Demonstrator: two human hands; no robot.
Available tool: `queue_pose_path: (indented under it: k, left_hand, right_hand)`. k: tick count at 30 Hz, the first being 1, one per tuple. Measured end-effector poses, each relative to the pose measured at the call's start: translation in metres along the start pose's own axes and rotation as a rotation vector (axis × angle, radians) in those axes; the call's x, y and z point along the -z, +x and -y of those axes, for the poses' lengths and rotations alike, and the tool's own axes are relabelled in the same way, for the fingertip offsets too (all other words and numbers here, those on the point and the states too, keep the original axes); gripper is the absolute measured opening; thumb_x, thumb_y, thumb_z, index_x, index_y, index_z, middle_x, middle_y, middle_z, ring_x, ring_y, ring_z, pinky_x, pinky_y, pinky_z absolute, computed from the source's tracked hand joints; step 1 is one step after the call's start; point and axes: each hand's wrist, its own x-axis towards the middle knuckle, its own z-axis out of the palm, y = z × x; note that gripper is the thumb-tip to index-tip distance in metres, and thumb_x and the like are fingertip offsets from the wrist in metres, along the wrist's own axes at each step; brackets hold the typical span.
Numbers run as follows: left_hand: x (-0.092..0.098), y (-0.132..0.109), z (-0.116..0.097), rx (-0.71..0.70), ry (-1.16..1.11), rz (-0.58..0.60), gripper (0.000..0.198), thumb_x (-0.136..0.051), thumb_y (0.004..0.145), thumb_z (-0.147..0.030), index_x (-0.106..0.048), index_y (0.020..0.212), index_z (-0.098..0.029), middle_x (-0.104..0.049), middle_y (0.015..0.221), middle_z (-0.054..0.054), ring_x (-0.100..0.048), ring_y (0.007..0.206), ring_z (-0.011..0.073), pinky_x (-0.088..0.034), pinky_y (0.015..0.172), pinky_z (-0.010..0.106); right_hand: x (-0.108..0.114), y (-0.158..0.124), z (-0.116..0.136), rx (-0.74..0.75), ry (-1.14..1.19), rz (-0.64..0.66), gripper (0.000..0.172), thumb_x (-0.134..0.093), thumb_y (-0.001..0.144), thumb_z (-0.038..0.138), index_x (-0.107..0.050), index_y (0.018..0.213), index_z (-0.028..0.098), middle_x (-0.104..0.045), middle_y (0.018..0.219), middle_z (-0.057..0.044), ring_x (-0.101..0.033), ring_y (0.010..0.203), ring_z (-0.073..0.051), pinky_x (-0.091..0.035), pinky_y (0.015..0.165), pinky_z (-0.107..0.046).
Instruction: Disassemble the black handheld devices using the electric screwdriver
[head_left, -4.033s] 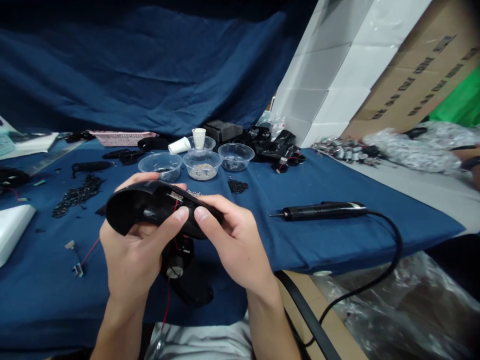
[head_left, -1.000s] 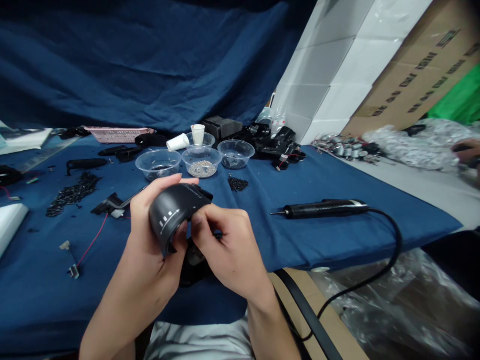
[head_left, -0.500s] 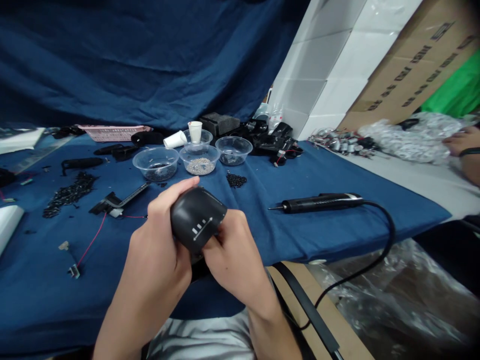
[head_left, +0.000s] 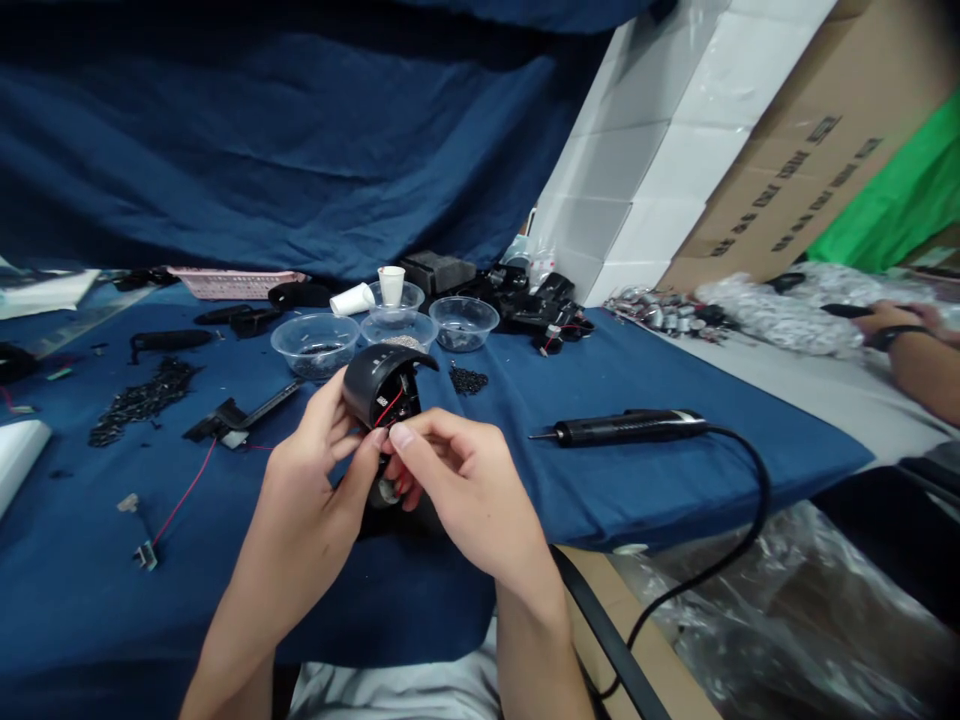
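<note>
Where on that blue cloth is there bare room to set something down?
Bare cloth lies between the corded pen tool and the black parts behind it, and at front left. Crowded: the clear bowls, and where the left hand and right hand hold a black casing.

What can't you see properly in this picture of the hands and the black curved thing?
Inside the black curved plastic shell: in the head view, the fingers cover most of it, leaving only a red wire showing.
The round part under the shell: in the head view, the right hand partly hides it.
The tiny bits in the middle clear bowl: in the head view, too small to name.
A co-worker's arm: the right edge of the head view cuts it off.
</note>
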Motion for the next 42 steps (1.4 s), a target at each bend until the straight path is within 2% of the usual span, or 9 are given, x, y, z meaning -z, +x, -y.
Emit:
queue_pose_path:
  k: [3,7,10,14,18,24,32,38,42]
  left_hand:
    - [0.001,0.002,0.0,0.045,-0.081,0.003,0.047,-0.071,0.109,-0.033,-0.062,0.153,-0.02,-0.077,0.148,0.012,-0.08,0.13,0.0252,-0.067,0.107,0.026]
    - [0.005,0.004,0.0,0.09,-0.219,0.062,0.04,-0.078,0.107,-0.033,-0.068,0.144,-0.024,-0.081,0.142,0.008,-0.081,0.13,0.0238,-0.066,0.107,0.023]
    - [0.01,0.005,0.001,0.091,-0.249,0.083,0.038,-0.081,0.106,-0.034,-0.073,0.142,-0.029,-0.084,0.139,0.005,-0.082,0.127,0.0228,-0.067,0.102,0.02]
    - [0.011,0.002,0.001,0.051,-0.247,0.084,0.043,-0.078,0.109,-0.034,-0.071,0.151,-0.031,-0.078,0.15,0.004,-0.078,0.137,0.0215,-0.062,0.114,0.021]
    - [0.01,-0.001,-0.002,0.015,-0.142,0.114,0.057,-0.069,0.114,-0.039,-0.057,0.169,-0.031,-0.075,0.156,0.005,-0.075,0.141,0.0198,-0.056,0.122,0.023]
    - [0.015,-0.003,-0.006,-0.064,0.163,0.102,0.053,-0.061,0.117,-0.043,-0.059,0.169,-0.033,-0.085,0.114,0.001,-0.082,0.099,0.0154,-0.064,0.082,0.014]
    - [0.02,-0.01,-0.012,-0.125,0.328,0.054,0.052,-0.061,0.115,-0.037,-0.061,0.168,-0.037,-0.076,0.08,-0.007,-0.06,0.055,0.012,-0.051,0.055,0.018]
    - [0.022,-0.016,-0.015,-0.114,0.32,-0.026,0.05,-0.069,0.112,-0.041,-0.067,0.161,-0.044,-0.084,0.104,-0.005,-0.08,0.087,0.0194,-0.063,0.084,0.023]
    - [0.02,-0.016,-0.019,-0.069,0.31,-0.046,0.047,-0.068,0.11,-0.046,-0.072,0.157,-0.038,-0.081,0.09,-0.003,-0.084,0.093,0.0247,-0.067,0.094,0.028]
  right_hand:
    - [0.004,0.002,0.001,0.048,-0.018,-0.046,0.028,-0.076,0.101,0.045,-0.08,0.094,0.019,-0.077,0.079,-0.001,-0.073,0.066,-0.011,-0.06,0.059,-0.019]
    - [0.011,0.007,0.003,0.272,-0.165,-0.241,0.012,-0.086,0.09,0.028,-0.082,0.099,0.022,-0.078,0.089,0.0,-0.075,0.079,-0.01,-0.059,0.065,-0.015]
    - [0.015,0.01,0.002,0.305,-0.154,-0.217,0.029,-0.091,0.083,0.024,-0.083,0.11,0.026,-0.079,0.102,0.001,-0.075,0.085,-0.01,-0.062,0.068,-0.016]
    - [0.017,0.012,-0.001,0.331,-0.153,-0.243,0.046,-0.096,0.08,0.025,-0.081,0.123,0.029,-0.08,0.121,-0.001,-0.076,0.098,-0.012,-0.064,0.072,-0.017]
    - [0.015,0.013,-0.001,0.309,-0.145,-0.154,0.034,-0.094,0.083,0.026,-0.084,0.115,0.025,-0.085,0.103,0.001,-0.078,0.087,-0.012,-0.063,0.071,-0.018]
    - [0.01,0.01,0.004,0.368,-0.198,-0.186,0.021,-0.093,0.081,0.02,-0.081,0.098,0.022,-0.085,0.088,0.003,-0.079,0.076,-0.011,-0.062,0.068,-0.018]
    - [0.009,0.007,0.005,0.372,-0.154,-0.177,0.02,-0.095,0.081,0.02,-0.08,0.095,0.023,-0.085,0.088,0.003,-0.075,0.07,-0.01,-0.062,0.067,-0.018]
    - [0.004,0.002,0.009,0.33,-0.172,-0.186,0.02,-0.095,0.082,0.023,-0.077,0.091,0.023,-0.084,0.087,0.001,-0.076,0.072,-0.013,-0.065,0.07,-0.025]
    - [0.002,0.002,0.009,0.326,-0.183,-0.198,0.021,-0.095,0.08,0.023,-0.076,0.089,0.023,-0.083,0.087,0.001,-0.077,0.073,-0.015,-0.065,0.071,-0.027]
